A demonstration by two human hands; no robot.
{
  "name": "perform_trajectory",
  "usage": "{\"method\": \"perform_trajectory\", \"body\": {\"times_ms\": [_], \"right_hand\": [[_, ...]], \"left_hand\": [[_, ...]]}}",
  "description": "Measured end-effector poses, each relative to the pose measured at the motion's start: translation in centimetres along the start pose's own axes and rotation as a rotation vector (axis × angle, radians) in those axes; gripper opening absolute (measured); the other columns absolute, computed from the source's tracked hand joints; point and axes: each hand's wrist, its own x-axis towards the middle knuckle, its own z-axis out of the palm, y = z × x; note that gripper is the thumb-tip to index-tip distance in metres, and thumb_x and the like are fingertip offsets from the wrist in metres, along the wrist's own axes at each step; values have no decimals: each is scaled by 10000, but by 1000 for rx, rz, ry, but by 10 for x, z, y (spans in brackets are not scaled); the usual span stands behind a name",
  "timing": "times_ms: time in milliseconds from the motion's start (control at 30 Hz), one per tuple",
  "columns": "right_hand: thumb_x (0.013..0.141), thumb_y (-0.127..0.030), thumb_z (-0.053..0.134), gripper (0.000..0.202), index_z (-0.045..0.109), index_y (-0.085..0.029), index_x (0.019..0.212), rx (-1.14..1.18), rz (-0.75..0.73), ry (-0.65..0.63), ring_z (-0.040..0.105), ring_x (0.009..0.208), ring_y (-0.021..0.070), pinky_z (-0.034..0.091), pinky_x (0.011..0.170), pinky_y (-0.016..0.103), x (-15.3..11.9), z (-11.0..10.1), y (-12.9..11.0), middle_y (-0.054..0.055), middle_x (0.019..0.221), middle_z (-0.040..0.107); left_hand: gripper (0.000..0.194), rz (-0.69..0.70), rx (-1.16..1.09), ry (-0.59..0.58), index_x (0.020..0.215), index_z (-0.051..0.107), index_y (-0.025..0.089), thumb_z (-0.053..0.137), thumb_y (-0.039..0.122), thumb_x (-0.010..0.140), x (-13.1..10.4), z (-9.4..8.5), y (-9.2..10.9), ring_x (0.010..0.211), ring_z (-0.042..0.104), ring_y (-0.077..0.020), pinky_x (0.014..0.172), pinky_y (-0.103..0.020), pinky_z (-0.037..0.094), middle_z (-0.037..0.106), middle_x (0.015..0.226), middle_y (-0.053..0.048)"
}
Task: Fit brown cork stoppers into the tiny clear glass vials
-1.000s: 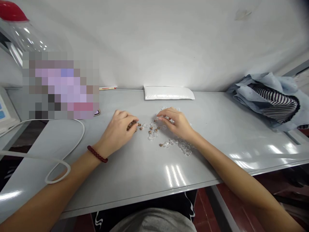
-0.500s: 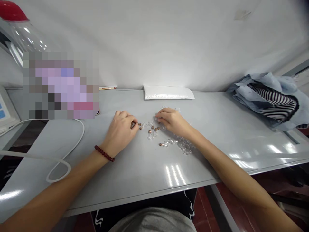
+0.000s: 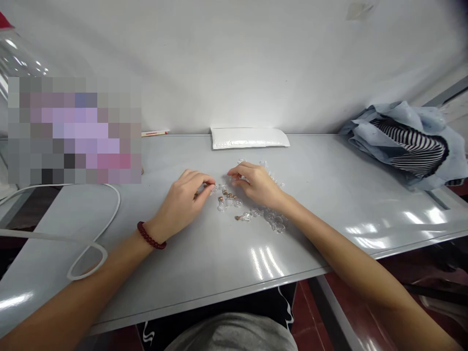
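Note:
My left hand is closed in a pinch, thumb and index finger on a small clear glass bottle at the near edge of the loose group. My right hand hovers low over the table, thumb and fingers apart, with nothing visibly gripped. Between the hands lie several tiny corked bottles, their brown stoppers showing. Another corked bottle rests nearer the front. Beside it, a heap of clear bottles is partly hidden by my right wrist, and more clear pieces lie behind that hand.
A white padded packet lies against the wall at the back of the grey table. Bunched blue and striped cloth sits at the right. A white cable loops at the left, near a blurred-out patch and a pen.
My left hand's fingertips have reached a bottle at the group's edge and pinch it. My right hand's thumb and fingers have spread apart. The camera view has shifted slightly.

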Motion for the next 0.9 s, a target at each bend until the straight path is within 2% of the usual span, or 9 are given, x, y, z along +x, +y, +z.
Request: {"method": "perform_trajectory", "body": {"times_ms": [100, 200, 333, 500, 733, 900], "right_hand": [[874, -111, 570, 155, 686, -159, 965, 126, 11, 38, 610, 817, 166, 474, 743, 315, -3, -3, -7, 53, 903, 684], [864, -163, 636, 69, 697, -174, 894, 235, 60, 15, 614, 768, 148, 474, 713, 299, -5, -5, -16, 23, 841, 697], [861, -169, 647, 59, 705, -178, 861, 297, 82, -30, 616, 720, 132, 475, 685, 286, -7, -5, -22, 7, 794, 694], [859, -140, 619, 95, 710, -168, 851, 341, 75, -84, 629, 679, 126, 493, 673, 288, -9, -4, -25, 4, 751, 697], [864, -148, 578, 161, 732, -189, 844, 530, 105, -73, 651, 680, 134, 541, 666, 299, -17, -1, -32, 2, 737, 691], [876, -190, 619, 118, 727, -176, 832, 644, 141, -54, 671, 705, 140, 553, 717, 304, -17, 1, -35, 6, 720, 701]], "left_hand": [[179, 2, -59, -1, 931, 644, 214, 474, 269, 936, -2, 1, 6, 855, 604, -202, 750, -326, 490, 696, 903, -36], [151, -45, -81, 23, 908, 653, 231, 516, 293, 915, -4, 1, 8, 824, 620, -199, 709, -318, 489, 702, 913, -30], [131, -70, -126, 26, 850, 659, 243, 547, 295, 894, -5, 0, 9, 760, 624, -188, 637, -309, 479, 713, 884, -17], [173, 40, -222, 35, 784, 684, 239, 558, 273, 898, -5, -1, 10, 785, 637, -186, 719, -324, 501, 727, 800, -6], [157, 4, -382, -19, 766, 723, 293, 615, 291, 880, -8, -2, 11, 807, 662, -176, 759, -322, 531, 746, 831, 17], [133, 17, -327, 1, 793, 727, 294, 629, 313, 882, -7, -1, 12, 796, 650, -157, 757, -289, 515, 741, 827, 29]]}}
